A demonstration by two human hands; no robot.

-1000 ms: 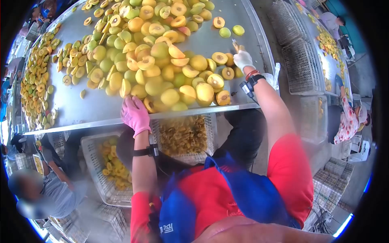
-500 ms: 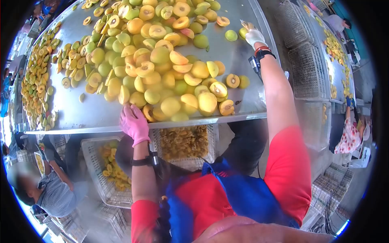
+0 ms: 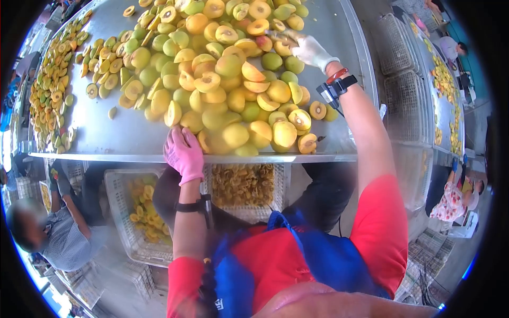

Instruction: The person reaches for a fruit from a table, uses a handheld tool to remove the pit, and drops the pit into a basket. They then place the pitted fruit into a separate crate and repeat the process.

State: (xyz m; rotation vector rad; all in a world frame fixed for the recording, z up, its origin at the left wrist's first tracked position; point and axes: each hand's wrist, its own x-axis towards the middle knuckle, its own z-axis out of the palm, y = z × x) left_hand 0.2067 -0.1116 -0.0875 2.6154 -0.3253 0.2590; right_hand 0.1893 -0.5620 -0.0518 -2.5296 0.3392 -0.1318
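My left hand (image 3: 183,155), in a pink glove, rests at the table's near edge. Its fingers lie extended, their tips beside a halved yellow fruit (image 3: 173,113) with a brown centre. My right hand (image 3: 312,51), in a white glove, reaches to the right side of the fruit pile. Its fingers are curled around something slim and blurred that I cannot make out. Below that hand lie whole green fruits (image 3: 294,64). The heap of whole and halved yellow-green fruit (image 3: 229,65) spreads between and beyond both hands.
The metal table (image 3: 127,144) has a raised rim. Another heap of cut fruit (image 3: 53,85) lies at its left. Below are a crate of brown pieces (image 3: 243,183) and a crate of yellow pieces (image 3: 139,212). A person (image 3: 69,233) sits at left; stacked crates (image 3: 400,98) stand at right.
My right hand has moved left from the table's right side to the pile. Green fruits that lay apart are now against the pile. My left hand stays near the edge; the view has shifted.
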